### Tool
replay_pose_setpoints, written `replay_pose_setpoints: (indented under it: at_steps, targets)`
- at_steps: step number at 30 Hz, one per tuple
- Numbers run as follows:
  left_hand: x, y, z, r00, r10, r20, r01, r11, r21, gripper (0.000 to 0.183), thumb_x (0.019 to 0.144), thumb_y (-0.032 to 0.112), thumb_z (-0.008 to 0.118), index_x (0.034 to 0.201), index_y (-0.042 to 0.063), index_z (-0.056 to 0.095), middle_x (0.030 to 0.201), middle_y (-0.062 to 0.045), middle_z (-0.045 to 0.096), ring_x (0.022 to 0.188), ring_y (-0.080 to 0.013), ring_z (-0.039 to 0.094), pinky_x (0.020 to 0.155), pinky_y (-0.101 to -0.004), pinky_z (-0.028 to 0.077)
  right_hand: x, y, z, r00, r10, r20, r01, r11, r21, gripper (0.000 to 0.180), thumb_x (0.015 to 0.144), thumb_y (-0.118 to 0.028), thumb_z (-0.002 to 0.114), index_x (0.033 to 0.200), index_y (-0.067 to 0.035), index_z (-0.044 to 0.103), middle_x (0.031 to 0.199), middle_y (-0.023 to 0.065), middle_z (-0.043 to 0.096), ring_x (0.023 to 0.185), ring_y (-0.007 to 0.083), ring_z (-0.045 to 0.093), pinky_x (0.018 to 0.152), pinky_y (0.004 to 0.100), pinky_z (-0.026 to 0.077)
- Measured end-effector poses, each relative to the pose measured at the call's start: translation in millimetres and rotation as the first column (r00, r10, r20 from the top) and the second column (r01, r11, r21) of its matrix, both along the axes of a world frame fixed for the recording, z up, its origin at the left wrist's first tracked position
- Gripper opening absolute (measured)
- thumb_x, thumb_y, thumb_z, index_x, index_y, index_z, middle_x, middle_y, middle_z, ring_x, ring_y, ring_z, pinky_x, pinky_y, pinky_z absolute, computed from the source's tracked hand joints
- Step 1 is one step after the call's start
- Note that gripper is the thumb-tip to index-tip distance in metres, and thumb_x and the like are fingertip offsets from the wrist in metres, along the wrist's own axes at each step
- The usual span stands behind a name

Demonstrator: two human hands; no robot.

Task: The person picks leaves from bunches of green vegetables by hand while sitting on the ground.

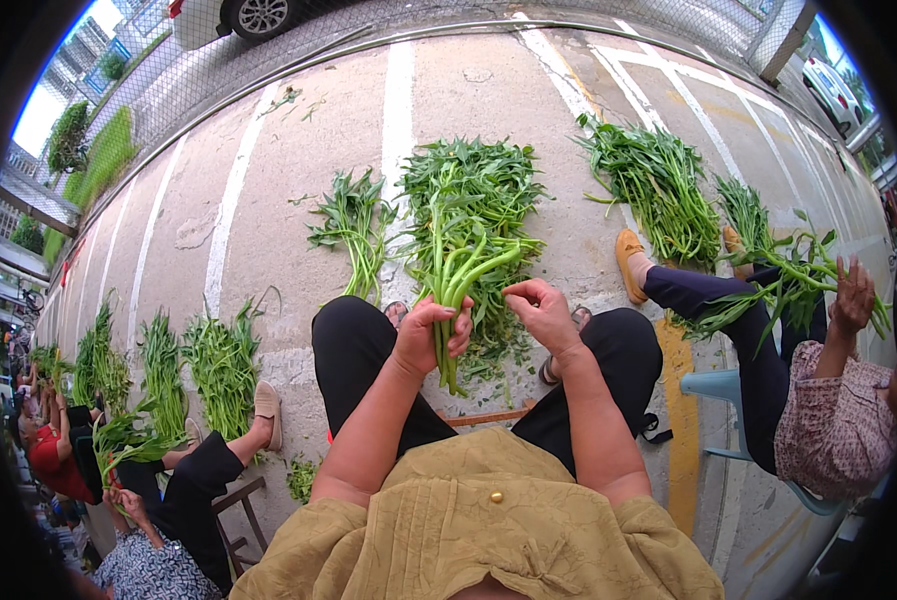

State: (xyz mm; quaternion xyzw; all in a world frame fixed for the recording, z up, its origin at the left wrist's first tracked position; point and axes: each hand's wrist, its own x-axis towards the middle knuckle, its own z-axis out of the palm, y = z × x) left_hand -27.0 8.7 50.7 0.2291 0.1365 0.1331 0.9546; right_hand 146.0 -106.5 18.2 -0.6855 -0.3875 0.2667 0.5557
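Note:
My left hand [432, 336] is closed around the lower stems of a bunch of water spinach [456, 270], whose stalks point away from me. To its right, my right hand [542, 315] is raised with thumb and forefinger brought close together; whether a small piece is between them cannot be told. Beyond both hands a large leafy pile of water spinach [471, 176] lies on the pavement. A smaller bunch [352, 225] lies to its left. Scattered leaf bits [493, 360] are on the ground between my feet.
At the right, a person on a blue plastic stool [711, 384] holds leafy stems [808, 277] near another pile [654, 187]. On the left, people sit beside several bunches [219, 367]. A wire mesh fence [328, 30] runs along the far side, with a parked car [200, 19] behind it.

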Motion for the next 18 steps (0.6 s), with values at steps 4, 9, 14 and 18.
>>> replay_pose_setpoints:
  at_steps: [4,9,14,18]
  targets:
    - [-0.4,-1.0,-2.7,0.999,-0.044,0.011,0.044,0.999,-0.001,0.029,0.076,0.012,0.048,0.100,-0.003,0.052,0.067,-0.010,0.051,0.045,-0.0172,0.043,0.040,-0.0293,0.037,4.1,2.0,5.9,0.917,-0.089,-0.390,0.076,0.996,-0.050,0.015,0.083,-0.011,0.060,0.094,-0.002,0.063,0.082,0.0007,0.061,0.061,0.0063,0.054,0.056,0.0189,0.045]
    - [0.8,-2.7,-4.6,0.996,-0.087,0.030,0.086,0.996,0.010,0.030,0.076,0.013,0.049,0.101,-0.003,0.052,0.068,-0.010,0.052,0.046,-0.0176,0.045,0.042,-0.0294,0.039,1.3,2.5,17.6,0.837,-0.072,-0.542,0.125,0.990,0.062,0.020,0.084,-0.010,0.059,0.102,-0.001,0.060,0.080,-0.0001,0.061,0.064,0.0047,0.055,0.054,0.0183,0.046]
    - [3.1,-4.7,-7.8,0.995,-0.096,0.018,0.096,0.995,-0.005,0.030,0.077,0.013,0.049,0.102,-0.003,0.052,0.068,-0.010,0.053,0.045,-0.0175,0.045,0.042,-0.0295,0.039,-0.9,2.3,16.5,0.870,-0.072,-0.489,0.126,0.989,0.080,0.017,0.083,-0.008,0.060,0.098,-0.001,0.061,0.080,0.0002,0.060,0.062,0.0045,0.055,0.054,0.0181,0.045]
    - [4.0,-9.7,-14.7,0.995,-0.097,-0.033,0.097,0.995,0.005,0.029,0.077,0.012,0.049,0.101,-0.003,0.052,0.069,-0.010,0.053,0.046,-0.0175,0.045,0.042,-0.0297,0.039,-3.6,2.5,8.0,0.956,-0.120,-0.268,0.150,0.984,0.097,0.009,0.082,-0.007,0.061,0.088,0.000,0.062,0.077,0.0000,0.059,0.059,0.0042,0.052,0.052,0.0184,0.042]
